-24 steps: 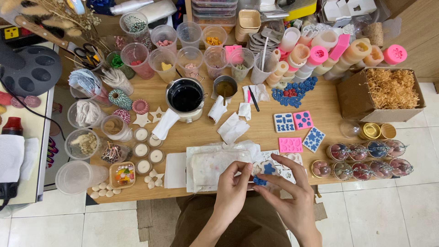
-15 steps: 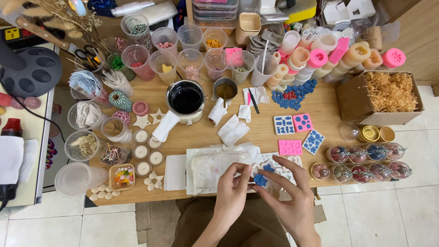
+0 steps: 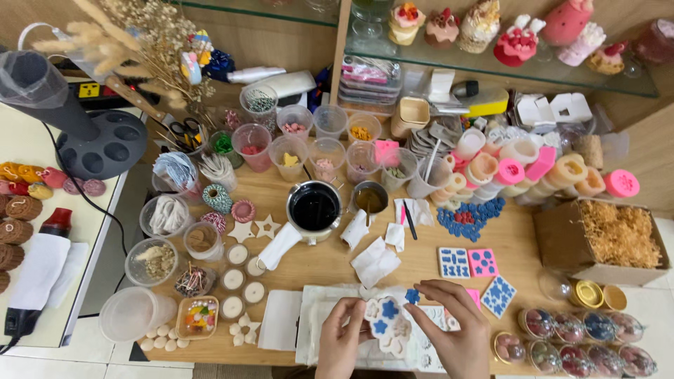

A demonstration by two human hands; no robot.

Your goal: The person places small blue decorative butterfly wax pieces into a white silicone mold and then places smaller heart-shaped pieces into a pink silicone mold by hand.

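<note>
My left hand point(image 3: 342, 335) holds a pale silicone mould point(image 3: 387, 326) by its left edge, over a white mat point(image 3: 317, 324) at the table's near edge. Blue flower shapes sit in some of the mould's cavities. My right hand point(image 3: 451, 328) pinches a small blue flower piece point(image 3: 412, 296) just above the mould's upper right corner.
A white melting pot point(image 3: 314, 209) with dark liquid stands behind the mat. Flat blue and pink moulds point(image 3: 469, 262) lie to the right, a pile of blue pieces point(image 3: 470, 215) behind them. Plastic cups point(image 3: 295, 151), a cardboard box of straw point(image 3: 609, 240) and round lidded tins point(image 3: 583, 340) crowd the table.
The view has lifted toward the shelf. My hands have raised the mould slightly, and the right hand has pulled a blue flower piece up out of it.
</note>
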